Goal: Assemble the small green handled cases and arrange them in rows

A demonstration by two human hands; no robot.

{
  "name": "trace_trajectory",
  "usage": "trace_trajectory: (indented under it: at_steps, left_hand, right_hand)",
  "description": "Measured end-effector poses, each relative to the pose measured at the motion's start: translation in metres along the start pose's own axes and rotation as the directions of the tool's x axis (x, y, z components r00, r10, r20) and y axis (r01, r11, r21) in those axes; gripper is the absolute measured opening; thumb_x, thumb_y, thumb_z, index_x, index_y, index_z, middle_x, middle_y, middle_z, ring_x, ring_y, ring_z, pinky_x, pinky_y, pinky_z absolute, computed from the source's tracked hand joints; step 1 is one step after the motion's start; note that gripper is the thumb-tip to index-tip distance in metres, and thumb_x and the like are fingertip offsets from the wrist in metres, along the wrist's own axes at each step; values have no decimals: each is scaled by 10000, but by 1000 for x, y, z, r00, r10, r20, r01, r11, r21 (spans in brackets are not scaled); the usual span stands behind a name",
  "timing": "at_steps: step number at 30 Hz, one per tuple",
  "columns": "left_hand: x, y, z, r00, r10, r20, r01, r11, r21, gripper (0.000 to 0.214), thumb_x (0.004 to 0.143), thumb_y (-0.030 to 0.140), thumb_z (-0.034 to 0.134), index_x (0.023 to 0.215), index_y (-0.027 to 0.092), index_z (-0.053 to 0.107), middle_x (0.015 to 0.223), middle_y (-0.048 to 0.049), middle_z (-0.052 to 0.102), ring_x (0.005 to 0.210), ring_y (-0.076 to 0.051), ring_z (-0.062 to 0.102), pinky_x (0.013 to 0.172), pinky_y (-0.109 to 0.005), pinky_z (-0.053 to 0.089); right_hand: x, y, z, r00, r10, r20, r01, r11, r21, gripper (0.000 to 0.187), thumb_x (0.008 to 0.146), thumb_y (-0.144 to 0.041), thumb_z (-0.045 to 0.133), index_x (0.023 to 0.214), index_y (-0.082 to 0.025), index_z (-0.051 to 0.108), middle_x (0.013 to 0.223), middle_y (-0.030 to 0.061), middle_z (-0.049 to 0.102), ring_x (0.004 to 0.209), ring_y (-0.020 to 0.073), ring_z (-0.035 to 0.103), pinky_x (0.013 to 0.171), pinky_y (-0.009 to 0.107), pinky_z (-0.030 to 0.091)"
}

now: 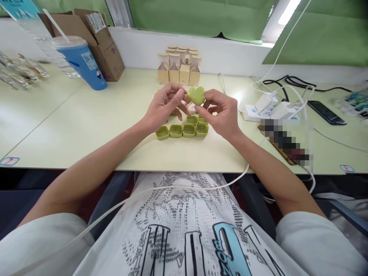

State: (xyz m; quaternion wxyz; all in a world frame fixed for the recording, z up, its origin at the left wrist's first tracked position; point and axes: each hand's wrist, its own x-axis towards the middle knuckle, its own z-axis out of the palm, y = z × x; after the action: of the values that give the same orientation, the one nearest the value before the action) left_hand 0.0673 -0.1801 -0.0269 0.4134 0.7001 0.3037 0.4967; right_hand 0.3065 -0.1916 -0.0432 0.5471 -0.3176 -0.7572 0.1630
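Note:
A flat, light green lobed piece (196,96), shaped like a heart or cactus, is raised over the table. My right hand (222,111) pinches its right edge between thumb and fingers. My left hand (168,103) is curled at its left side, fingertips close to the piece; whatever lies between them is too small to make out. Just under the green piece a small pale pink item (192,109) shows, partly covered by fingers. Below the hands, small green square pots (175,131) stand in rows, the back ones partly hidden by my hands.
Small open cream boxes (179,73) stand behind my hands. At left are a blue cup (83,63) with a straw and a cardboard box (110,57). A power strip (255,113), cables and a phone (326,112) lie right. A white cable (172,187) crosses my lap.

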Motion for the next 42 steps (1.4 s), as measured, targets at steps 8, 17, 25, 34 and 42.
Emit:
trace_trajectory:
  at_steps: [8, 17, 25, 34, 42]
  left_hand:
    - [-2, -14, -6, 951, 304, 59, -301, 862, 407, 565, 1063, 806, 771, 959, 260, 667, 794, -15, 723, 652, -147, 646, 592, -326, 525]
    - [-3, -17, -7, 937, 314, 152, -348, 823, 449, 463, 1183, 651, 632, 978, 240, 690, 864, -46, 763, 683, -162, 706, 644, -324, 577]
    - [-2, -11, 0, 928, 311, 203, -371, 800, 472, 473, 1185, 644, 592, 935, 247, 649, 779, -30, 718, 695, -185, 676, 667, -342, 511]
    - [-2, -4, 4, 934, 290, 209, -356, 804, 476, 431, 1183, 594, 580, 933, 248, 644, 767, -22, 706, 692, -189, 655, 678, -357, 509]
    - [-1, -2, 6, 931, 303, 203, -364, 808, 463, 436, 1200, 578, 573, 938, 240, 660, 810, -28, 734, 713, -176, 670, 691, -340, 518]
  right_hand:
    - [5, -1, -3, 993, 108, 41, -110, 991, 69, 488, 915, -741, 965, 990, -285, 809, 933, 17, 764, 709, 160, 626, 581, 337, 575]
    - [6, 8, -2, 980, 101, 169, -128, 979, 157, 687, 883, -782, 983, 1315, -341, 680, 1371, 81, 818, 1073, 221, 776, 773, 339, 711]
    - [12, 7, -12, 946, 123, 301, -201, 949, 243, 610, 901, -710, 987, 1298, -302, 768, 983, -12, 769, 864, 168, 753, 738, 304, 714]
    - [19, 7, -20, 952, 133, 275, -201, 950, 238, 600, 803, -666, 1075, 1188, -315, 777, 916, -17, 746, 804, 178, 735, 634, 304, 675]
    - [19, 2, -24, 958, 141, 248, -206, 943, 259, 604, 801, -728, 1061, 1160, -317, 802, 811, -46, 704, 680, 154, 675, 583, 314, 664]
